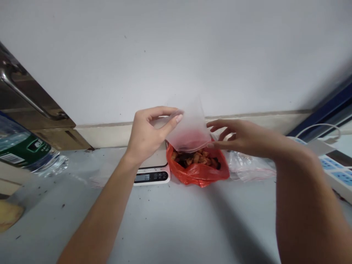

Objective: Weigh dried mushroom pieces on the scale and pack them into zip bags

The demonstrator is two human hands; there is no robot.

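Observation:
My left hand (pixel 154 130) pinches a translucent plastic bag (pixel 189 126) between thumb and fingers. The bag hangs over a red bag (pixel 199 176) that stands open with brown dried pieces (pixel 200 157) inside. My right hand (pixel 236 135) is at the bag's right edge, fingers curved and apart, its thumb near the lower corner; no firm hold shows. Below my left hand lies a white scale (pixel 152 175), its display reading 0.0, partly hidden by my hand and forearm.
Clear plastic bags (pixel 250 165) lie right of the red bag. A large water bottle (pixel 30 146) is at the left, near a metal door handle (pixel 30 97). A white device with blue buttons (pixel 337 172) sits at the far right. Behind is a wall (pixel 170 55).

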